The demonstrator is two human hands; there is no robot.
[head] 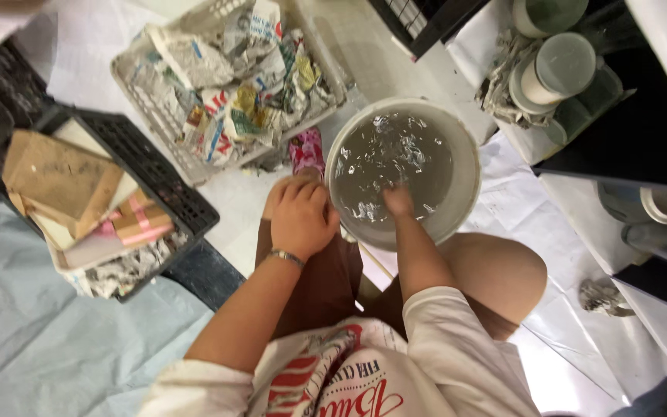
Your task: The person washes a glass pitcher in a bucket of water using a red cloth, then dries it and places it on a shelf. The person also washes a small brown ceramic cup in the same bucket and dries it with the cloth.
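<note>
A white bucket [465, 185] of grey, rippling water stands on the floor between my knees. My right hand [397, 201] is dipped into the water at the bucket's near side, fingers hidden below the surface. Resting on my left knee, my left hand [299, 218] lies palm down with curled fingers, just left of the bucket's rim; a thin bracelet sits on its wrist. It holds nothing that I can see.
A white basket [137, 85] of crumpled newspaper sits at the top. A black crate [187, 202] with cardboard pieces lies to the left. Lidded jars [557, 66] stand at the top right, a mug [658, 205] at the right. White sheets cover the floor.
</note>
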